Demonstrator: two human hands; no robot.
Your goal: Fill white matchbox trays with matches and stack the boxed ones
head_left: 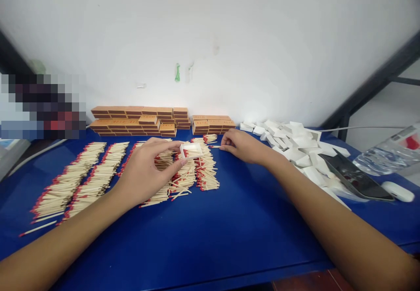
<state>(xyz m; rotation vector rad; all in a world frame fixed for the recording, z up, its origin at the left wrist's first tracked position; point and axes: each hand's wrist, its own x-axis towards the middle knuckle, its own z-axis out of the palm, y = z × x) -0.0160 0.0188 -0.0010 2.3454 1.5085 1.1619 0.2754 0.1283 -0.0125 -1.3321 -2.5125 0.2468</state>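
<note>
My left hand [149,166] is closed on a small white matchbox tray [191,150], held just above rows of red-tipped matches [197,173] on the blue table [210,234]. A few matches lie in the tray. My right hand [241,145] rests on the table to the right of the tray, fingertips pinched on a match [215,146] at the far end of the match rows.
Long rows of matches [78,177] cover the left of the table. Brown matchbox sleeves [141,120] are stacked along the white wall. A heap of white trays [295,144] lies at the right, beside a phone [356,177], a white mouse [397,191] and a plastic bottle [387,155].
</note>
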